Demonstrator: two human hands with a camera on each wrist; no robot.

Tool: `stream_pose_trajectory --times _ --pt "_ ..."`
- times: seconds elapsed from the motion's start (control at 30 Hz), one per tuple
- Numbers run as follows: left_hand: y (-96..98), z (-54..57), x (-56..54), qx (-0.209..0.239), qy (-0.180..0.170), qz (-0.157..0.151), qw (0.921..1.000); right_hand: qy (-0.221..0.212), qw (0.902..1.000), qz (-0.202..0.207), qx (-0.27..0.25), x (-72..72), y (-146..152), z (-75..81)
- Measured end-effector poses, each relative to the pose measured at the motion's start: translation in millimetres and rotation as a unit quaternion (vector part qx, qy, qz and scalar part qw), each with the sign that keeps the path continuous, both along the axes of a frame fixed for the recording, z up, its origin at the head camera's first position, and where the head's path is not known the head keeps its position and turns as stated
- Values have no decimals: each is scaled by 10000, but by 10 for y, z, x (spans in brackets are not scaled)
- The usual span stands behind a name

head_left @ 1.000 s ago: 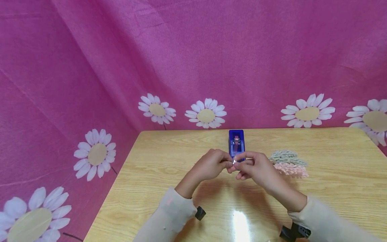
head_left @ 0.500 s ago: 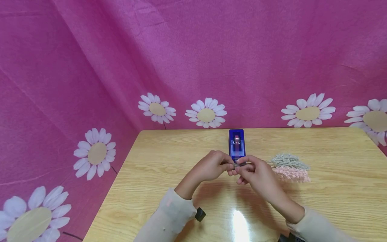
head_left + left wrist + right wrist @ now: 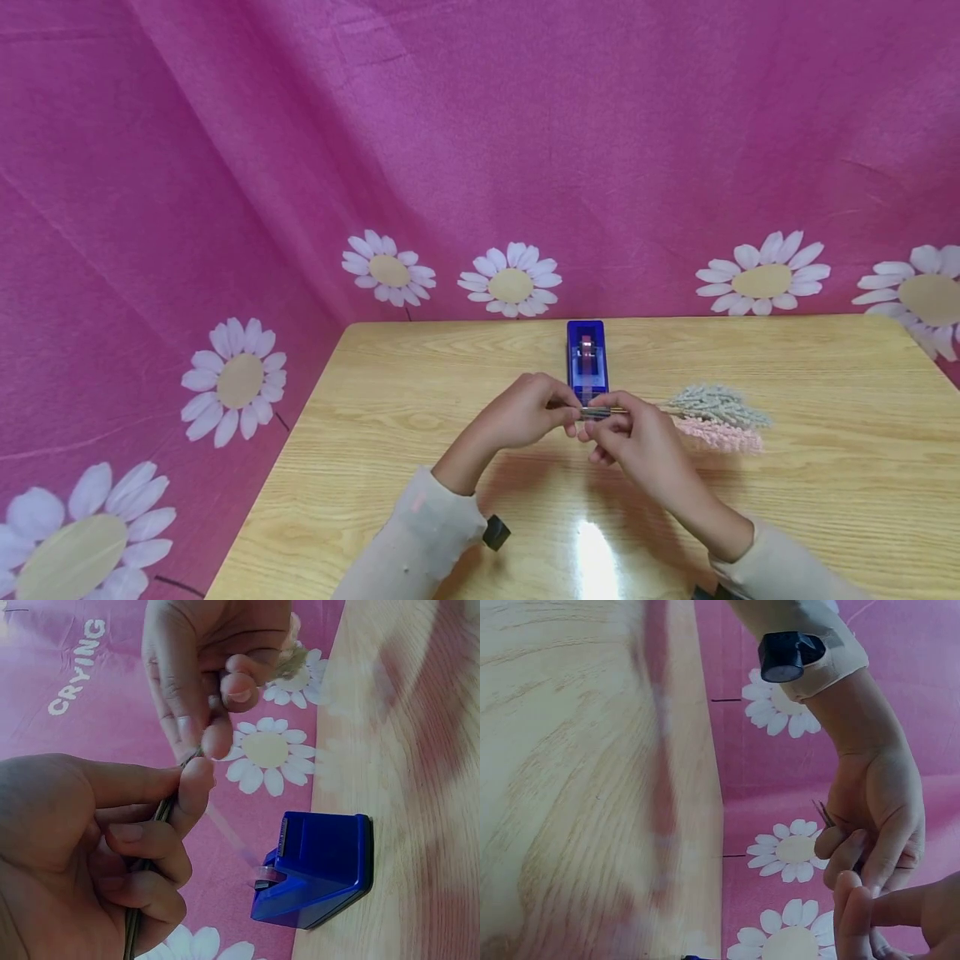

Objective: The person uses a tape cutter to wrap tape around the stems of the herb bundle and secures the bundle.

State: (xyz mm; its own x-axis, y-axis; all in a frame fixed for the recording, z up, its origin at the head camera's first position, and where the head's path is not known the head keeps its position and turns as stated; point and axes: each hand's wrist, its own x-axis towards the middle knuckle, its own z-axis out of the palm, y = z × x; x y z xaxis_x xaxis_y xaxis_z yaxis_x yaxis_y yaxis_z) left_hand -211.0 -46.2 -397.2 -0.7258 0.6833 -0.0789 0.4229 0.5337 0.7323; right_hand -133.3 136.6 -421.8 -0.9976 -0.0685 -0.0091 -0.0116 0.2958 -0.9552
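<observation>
My left grip (image 3: pixel 527 410) is pinching the thin stems (image 3: pixel 163 808), and my right grip (image 3: pixel 641 429) is pinching them just beside it. The fluffy green flowers (image 3: pixel 716 406) and pink flowers (image 3: pixel 720 435) are sticking out past my right grip. A clear tape strip (image 3: pixel 229 832) is running up from the blue tape holder (image 3: pixel 587 358), which is sitting on the wooden surface (image 3: pixel 420 367). Maybe it is touching the stems, but I can't really tell.

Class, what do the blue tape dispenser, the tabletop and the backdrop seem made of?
Tape dispenser: probably hard plastic, glossy, by its smooth shell.
Tabletop: wood or laminate, shiny, by grain and glare.
Backdrop: likely fabric, matte, by soft folds.
</observation>
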Motion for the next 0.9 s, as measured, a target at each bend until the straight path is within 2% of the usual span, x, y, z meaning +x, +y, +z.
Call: stream_pose_trajectory --times 0.23,0.47,0.63,0.8,0.9 --pt "4 19 5 106 -250 81 9996 154 9998 -2 81 7 9 -37" --pt "36 -18 2 150 -163 221 9995 341 9993 -8 172 -6 16 -68" --pt "49 -28 17 136 -97 403 9990 323 9993 49 172 1 21 -65" --pt "46 -17 25 57 110 527 9985 306 9984 316 348 63 66 39" --pt "40 -14 23 27 210 580 9981 595 9948 413 716 100 133 186"
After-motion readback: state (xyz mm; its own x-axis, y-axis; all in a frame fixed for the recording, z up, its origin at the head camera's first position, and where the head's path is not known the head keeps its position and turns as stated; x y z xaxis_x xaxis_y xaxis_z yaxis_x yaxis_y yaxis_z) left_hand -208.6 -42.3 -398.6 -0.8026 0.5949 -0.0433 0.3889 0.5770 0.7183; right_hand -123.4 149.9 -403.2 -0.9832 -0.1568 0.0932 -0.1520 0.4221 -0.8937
